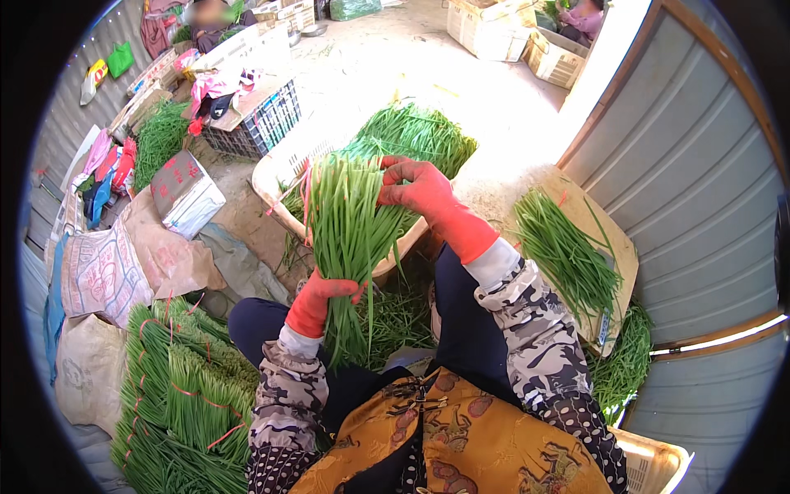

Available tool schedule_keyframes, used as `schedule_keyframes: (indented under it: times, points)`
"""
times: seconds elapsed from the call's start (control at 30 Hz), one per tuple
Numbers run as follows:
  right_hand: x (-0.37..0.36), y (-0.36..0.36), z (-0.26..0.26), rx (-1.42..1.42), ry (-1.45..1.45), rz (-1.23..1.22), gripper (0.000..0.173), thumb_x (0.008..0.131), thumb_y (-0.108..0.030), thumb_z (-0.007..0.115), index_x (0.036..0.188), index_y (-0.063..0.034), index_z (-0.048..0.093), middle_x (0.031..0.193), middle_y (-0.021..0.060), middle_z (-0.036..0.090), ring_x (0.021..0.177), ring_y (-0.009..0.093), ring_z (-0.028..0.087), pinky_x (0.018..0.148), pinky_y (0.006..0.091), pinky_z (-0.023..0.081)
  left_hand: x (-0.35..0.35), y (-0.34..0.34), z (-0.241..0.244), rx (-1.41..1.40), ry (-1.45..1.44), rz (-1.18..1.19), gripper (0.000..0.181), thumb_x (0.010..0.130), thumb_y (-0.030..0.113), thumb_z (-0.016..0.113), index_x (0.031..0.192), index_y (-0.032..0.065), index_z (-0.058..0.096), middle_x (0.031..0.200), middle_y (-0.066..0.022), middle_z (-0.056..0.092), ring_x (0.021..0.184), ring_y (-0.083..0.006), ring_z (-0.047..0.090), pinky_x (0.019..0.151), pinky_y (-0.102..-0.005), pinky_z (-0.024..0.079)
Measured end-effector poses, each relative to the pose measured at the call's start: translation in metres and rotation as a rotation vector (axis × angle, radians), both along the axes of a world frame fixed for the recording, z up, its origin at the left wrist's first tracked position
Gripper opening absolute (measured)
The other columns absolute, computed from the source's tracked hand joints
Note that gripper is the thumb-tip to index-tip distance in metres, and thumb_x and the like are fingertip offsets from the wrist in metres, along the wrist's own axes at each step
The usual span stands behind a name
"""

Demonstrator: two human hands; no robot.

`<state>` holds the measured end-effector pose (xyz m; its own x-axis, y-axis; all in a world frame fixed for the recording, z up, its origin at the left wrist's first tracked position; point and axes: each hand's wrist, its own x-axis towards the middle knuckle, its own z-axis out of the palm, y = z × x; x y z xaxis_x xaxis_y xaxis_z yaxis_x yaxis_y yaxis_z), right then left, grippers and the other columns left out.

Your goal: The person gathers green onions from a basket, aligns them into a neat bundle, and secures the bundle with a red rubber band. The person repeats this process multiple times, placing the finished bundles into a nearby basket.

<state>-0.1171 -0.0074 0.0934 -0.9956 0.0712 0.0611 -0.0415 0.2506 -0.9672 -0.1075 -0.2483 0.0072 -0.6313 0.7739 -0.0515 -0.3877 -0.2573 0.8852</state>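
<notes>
A thick bunch of long green leafy stalks [349, 216] is held upright in front of me. My left hand [321, 296], in a red glove, is closed around its lower part. At the upper right edge of the bunch is my right hand [416, 188], also red-gloved, with its fingertips touching the stalks; whether they pinch any is hard to tell. Behind the bunch stands a plastic crate [278, 213] with more green stalks [419, 133] in it. A loose pile of stalks [568, 253] lies on a board [623, 259] to the right.
Tied green bundles [203, 395] are stacked at the lower left, beside woven sacks [105, 272] and a cardboard box [185, 191]. A dark crate [265, 123] stands farther back. Corrugated metal panels [691, 154] rise on the right. Two people sit at the far left and far right.
</notes>
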Motion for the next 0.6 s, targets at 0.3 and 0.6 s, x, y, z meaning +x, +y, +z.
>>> schedule_keyframes:
  times: [0.3, 0.6]
  points:
    - [-0.013, -0.003, -0.019, -0.083, 0.107, -0.181, 0.006, 0.076, -0.002, 0.067, 0.081, 0.0023, 0.067, 0.114, 0.0095, 0.061, 0.103, 0.021, 0.059, 0.085, 0.0317, 0.049, 0.002, 0.01, 0.018, 0.018, -0.004, -0.008, 0.051, 0.067, 0.021, 0.071, 0.111, -0.0011, 0.056, 0.078, -0.007, 0.058, 0.057, -0.0136, 0.052, 0.051, -0.0258, 0.04]
    - [-0.022, -0.001, -0.016, 0.457, 0.452, -0.458, 0.017, 0.075, -0.016, 0.069, 0.078, -0.0009, 0.064, 0.105, 0.0128, 0.066, 0.094, 0.033, 0.061, 0.083, 0.0412, 0.048, -0.001, 0.011, 0.018, 0.059, -0.093, -0.028, 0.045, 0.069, 0.015, 0.068, 0.11, -0.0014, 0.057, 0.084, -0.0086, 0.06, 0.059, -0.0144, 0.053, 0.052, -0.0261, 0.042]
